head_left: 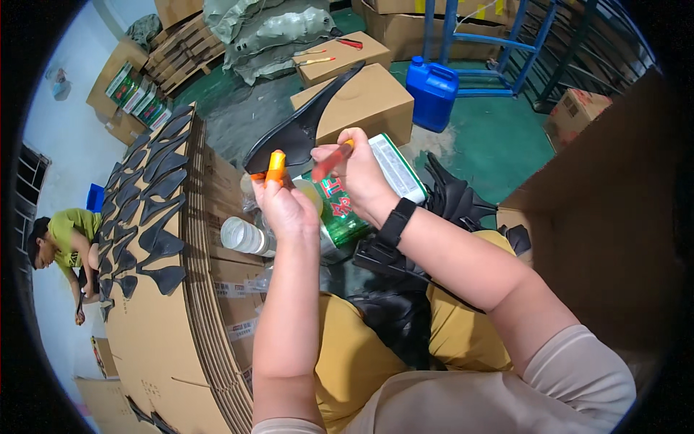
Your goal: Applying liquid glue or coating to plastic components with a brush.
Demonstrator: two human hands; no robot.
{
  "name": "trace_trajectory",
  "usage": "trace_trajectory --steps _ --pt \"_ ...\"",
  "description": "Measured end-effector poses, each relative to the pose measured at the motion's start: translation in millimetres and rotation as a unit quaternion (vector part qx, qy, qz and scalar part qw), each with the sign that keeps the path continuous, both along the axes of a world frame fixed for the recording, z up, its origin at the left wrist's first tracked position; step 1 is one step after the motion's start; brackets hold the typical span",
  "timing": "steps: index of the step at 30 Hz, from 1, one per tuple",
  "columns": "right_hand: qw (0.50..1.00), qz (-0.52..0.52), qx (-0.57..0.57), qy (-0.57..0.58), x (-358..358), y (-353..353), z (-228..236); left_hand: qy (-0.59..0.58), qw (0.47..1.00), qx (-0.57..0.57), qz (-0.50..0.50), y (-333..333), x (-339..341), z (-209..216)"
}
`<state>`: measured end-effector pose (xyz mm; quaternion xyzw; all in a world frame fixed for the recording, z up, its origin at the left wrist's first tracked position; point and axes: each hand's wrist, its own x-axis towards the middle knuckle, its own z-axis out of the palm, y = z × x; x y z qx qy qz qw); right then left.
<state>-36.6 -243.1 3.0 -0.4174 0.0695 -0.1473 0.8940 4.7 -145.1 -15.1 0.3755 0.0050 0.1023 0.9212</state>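
My left hand [288,211], with orange covers on its fingertips, grips the lower end of a black bicycle saddle shell [289,137]. The shell is tilted, its narrow end pointing up and to the right. My right hand [361,173] is closed around a reddish, stick-like tool [332,162], smeared by motion, just right of the shell. An orange cover shows on a right fingertip as well. Below the hands lie a green tin with a white side [396,168] and a yellowish cup [309,194], partly hidden. A clear plastic jar [243,236] stands left of my left wrist.
Flat cardboard sheets [155,333] are stacked at left, with several black saddle shells [163,173] on top. Another person [69,249] works beyond. More black pieces [459,195] lie at right. Ahead are cardboard boxes [376,101], a blue jerrycan [431,94] and a blue metal frame [491,83].
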Motion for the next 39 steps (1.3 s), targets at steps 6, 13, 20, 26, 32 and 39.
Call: trace_trajectory --steps 6,13,20,26,32,39 --pt "0.999 -0.04 -0.002 0.019 -5 -7 9 -0.004 0.999 -0.006 -0.039 -27 -19 8" --pt "0.987 -0.07 -0.139 0.036 6 -82 -4 -0.09 0.975 0.057 -0.194 1 -22 19" --pt "0.938 -0.083 -0.326 0.081 -16 -147 -15 -0.076 0.961 0.153 -0.219 51 -13 13" --pt "0.941 0.038 -0.328 0.078 -29 -124 -38 -0.053 0.973 0.116 -0.19 75 -3 15" --pt "0.912 0.132 -0.359 0.144 -17 -95 -84 -0.009 0.986 0.107 -0.128 76 0 17" --pt "0.743 0.084 -0.635 0.191 4 -105 -125 -0.037 0.978 0.107 -0.175 77 1 11"
